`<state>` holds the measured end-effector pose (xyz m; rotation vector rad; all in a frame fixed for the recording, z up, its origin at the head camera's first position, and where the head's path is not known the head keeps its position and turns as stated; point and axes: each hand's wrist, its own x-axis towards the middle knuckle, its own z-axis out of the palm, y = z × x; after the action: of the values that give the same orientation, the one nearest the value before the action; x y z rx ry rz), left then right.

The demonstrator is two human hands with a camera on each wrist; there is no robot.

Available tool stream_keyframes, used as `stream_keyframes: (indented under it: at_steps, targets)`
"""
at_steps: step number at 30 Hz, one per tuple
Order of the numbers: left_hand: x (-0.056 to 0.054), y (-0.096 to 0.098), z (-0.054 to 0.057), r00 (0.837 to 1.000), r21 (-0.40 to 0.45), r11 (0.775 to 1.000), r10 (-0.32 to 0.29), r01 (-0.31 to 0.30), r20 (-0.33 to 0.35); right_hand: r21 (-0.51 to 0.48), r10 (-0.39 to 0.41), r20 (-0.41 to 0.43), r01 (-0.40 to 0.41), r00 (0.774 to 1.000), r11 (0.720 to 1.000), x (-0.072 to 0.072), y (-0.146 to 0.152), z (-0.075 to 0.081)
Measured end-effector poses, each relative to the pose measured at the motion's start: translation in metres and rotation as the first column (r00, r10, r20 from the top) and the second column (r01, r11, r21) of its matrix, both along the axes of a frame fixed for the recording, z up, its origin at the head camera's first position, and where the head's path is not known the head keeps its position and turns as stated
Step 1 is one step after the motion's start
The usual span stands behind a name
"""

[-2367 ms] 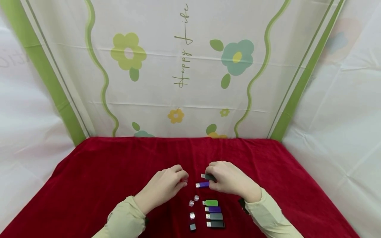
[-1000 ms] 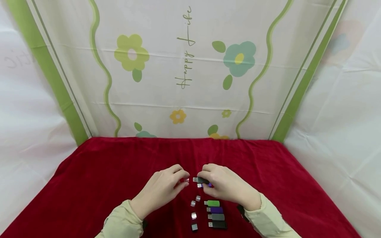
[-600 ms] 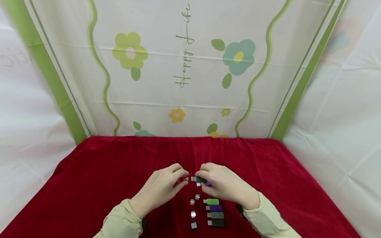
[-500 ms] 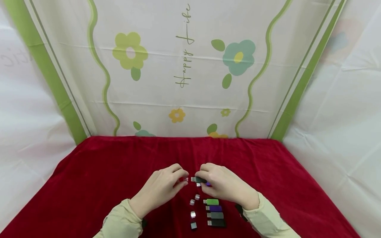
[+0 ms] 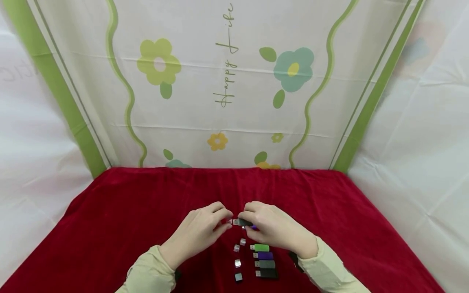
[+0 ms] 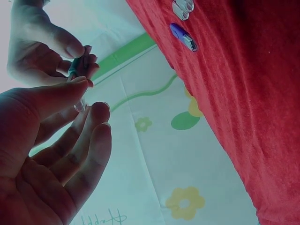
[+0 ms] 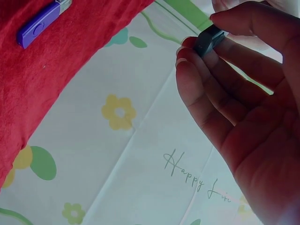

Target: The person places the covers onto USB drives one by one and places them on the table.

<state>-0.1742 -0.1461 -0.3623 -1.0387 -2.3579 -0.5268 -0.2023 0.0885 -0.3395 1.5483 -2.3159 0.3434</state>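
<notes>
My left hand (image 5: 201,228) pinches a small clear cap (image 6: 80,105) between thumb and fingertips. Facing it, my right hand (image 5: 278,228) grips a dark USB flash drive (image 7: 208,40) by its body. In the head view the drive's metal plug (image 5: 235,222) points left, right at the cap's mouth. Both hands are raised over the red cloth. Below the right fingers lies a purple USB drive (image 7: 41,24) with a clear cap on its plug end; the right hand partly hides it in the head view.
Nearer me on the red cloth (image 5: 165,191) lies a column of uncapped USB drives: green (image 5: 261,248), purple (image 5: 265,256), grey (image 5: 266,265) and black (image 5: 268,274). Left of them sit several loose caps (image 5: 237,263). A printed white curtain (image 5: 249,118) stands behind.
My right hand has carried the dark drive leftward, from above the purple drive to the cap, and the gap between plug and cap has closed. The left hand has stayed nearly still.
</notes>
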Motion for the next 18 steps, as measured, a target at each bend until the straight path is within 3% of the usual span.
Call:
stream_keyframes:
  at_steps: [18]
  targets:
    - [0.0017,0.0040,-0.0047,0.999,0.011,0.999,-0.047,0.047,-0.027,0.009,-0.023,-0.028,0.023,0.999,1.000,0.0016,-0.0016,-0.0047]
